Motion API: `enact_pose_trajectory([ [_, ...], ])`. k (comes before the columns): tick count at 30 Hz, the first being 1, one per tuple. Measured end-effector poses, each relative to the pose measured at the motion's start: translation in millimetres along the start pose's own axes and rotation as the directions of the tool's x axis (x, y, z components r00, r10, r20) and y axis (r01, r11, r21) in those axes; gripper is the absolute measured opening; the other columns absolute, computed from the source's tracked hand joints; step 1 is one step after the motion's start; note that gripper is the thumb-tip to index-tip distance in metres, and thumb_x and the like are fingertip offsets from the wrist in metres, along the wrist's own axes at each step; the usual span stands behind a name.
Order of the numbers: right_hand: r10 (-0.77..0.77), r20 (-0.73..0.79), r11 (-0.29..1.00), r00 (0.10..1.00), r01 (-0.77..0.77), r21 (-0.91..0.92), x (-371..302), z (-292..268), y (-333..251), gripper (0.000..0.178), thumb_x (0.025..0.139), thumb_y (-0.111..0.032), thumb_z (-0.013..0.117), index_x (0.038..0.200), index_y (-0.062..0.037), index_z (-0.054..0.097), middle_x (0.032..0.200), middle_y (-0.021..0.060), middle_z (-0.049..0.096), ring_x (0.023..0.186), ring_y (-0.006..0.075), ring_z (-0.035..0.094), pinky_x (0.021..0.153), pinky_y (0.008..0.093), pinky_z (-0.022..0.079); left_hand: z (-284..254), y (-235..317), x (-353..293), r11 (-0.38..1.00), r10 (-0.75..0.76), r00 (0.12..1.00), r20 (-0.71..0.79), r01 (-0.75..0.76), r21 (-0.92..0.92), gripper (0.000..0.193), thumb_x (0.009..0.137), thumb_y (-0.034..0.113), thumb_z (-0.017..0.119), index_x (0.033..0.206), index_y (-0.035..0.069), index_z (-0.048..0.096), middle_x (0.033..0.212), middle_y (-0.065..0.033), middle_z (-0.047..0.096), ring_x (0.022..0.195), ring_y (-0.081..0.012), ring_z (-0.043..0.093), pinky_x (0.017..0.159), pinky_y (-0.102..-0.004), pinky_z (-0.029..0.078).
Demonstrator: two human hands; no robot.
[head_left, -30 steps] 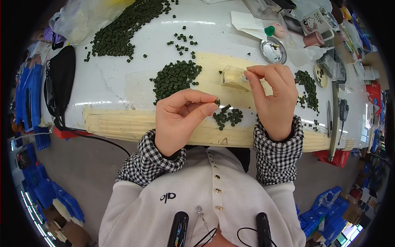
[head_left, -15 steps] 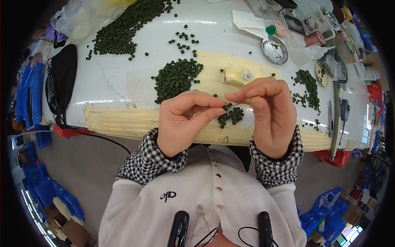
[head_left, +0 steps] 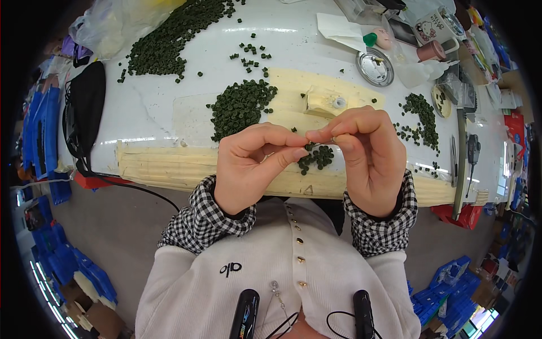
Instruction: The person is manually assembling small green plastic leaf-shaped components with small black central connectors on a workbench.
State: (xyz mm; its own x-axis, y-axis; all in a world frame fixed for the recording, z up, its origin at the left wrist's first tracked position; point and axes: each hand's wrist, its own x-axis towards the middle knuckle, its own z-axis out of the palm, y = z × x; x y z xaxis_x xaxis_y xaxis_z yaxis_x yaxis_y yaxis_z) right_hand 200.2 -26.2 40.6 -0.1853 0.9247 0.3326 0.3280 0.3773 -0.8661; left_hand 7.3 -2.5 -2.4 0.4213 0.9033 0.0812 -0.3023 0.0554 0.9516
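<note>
My left hand (head_left: 245, 164) is closed in a pinch, with a small dark green piece (head_left: 309, 146) at its thumb and index fingertips. Facing it, my right hand (head_left: 370, 161) pinches a thin, pale, pin-like piece, largely hidden by the fingers, and its fingertips almost meet the left ones. Below the fingertips a small cluster of green pieces (head_left: 322, 158) lies on the table. Just beyond my left hand is a larger heap of the same pieces (head_left: 241, 107). A cream block with a round fitting (head_left: 322, 103) stands behind my right hand.
A big green heap (head_left: 161, 48) spreads at the far left beside a clear plastic bag (head_left: 121, 28). At right are another heap (head_left: 422, 118), a round metal dish (head_left: 375, 68), tweezers (head_left: 453, 161) and a white mug (head_left: 435, 31). A black cloth item (head_left: 87, 107) lies on the left edge.
My right hand has shifted slightly left, bringing its fingertips nearer to those of the left hand. The left hand has barely moved, and both stay pinched.
</note>
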Motion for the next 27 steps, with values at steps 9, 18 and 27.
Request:
enact_pose_trajectory([
  [9,-0.161,-0.446,0.92,0.88,-0.029,-0.39,13.2,-2.6,22.1,0.012,0.095,-0.008,0.058,0.096,0.0037,0.056,0.085,0.0098,0.063,0.082,0.0167,0.066,0.075,0.0257,0.051,1.0,1.7,0.4,0.996,0.01,1.0,-0.018,-0.009,0.083,0.014,0.084,-0.009,0.065,0.097,-0.005,0.067,0.094,-0.0109,0.066,0.082,-0.0136,0.063,0.074,-0.0244,0.051],
  [18,-0.231,-0.24,0.762,0.943,0.022,-0.647,17.9,-5.6,35.8,0.013,0.08,-0.002,0.068,0.093,-0.0015,0.064,0.083,0.0107,0.061,0.078,0.0285,0.058,0.069,0.0353,0.047,-1.6,2.0,0.2,0.999,-0.037,0.999,-0.039,0.038,0.025,0.016,0.082,-0.008,0.068,0.098,-0.005,0.068,0.094,-0.0096,0.067,0.085,-0.0125,0.063,0.076,-0.0234,0.051],
  [27,-0.072,-0.209,0.96,0.975,0.011,-0.281,-25.3,16.3,0.8,0.029,0.074,0.006,0.07,0.102,-0.0012,0.07,0.083,0.0091,0.061,0.073,0.0225,0.057,0.065,0.0299,0.046,-1.2,1.1,0.4,1.0,-0.008,0.999,-0.037,0.009,0.019,0.015,0.083,-0.008,0.066,0.098,-0.005,0.067,0.096,-0.0106,0.066,0.086,-0.0137,0.064,0.077,-0.0243,0.052],
])
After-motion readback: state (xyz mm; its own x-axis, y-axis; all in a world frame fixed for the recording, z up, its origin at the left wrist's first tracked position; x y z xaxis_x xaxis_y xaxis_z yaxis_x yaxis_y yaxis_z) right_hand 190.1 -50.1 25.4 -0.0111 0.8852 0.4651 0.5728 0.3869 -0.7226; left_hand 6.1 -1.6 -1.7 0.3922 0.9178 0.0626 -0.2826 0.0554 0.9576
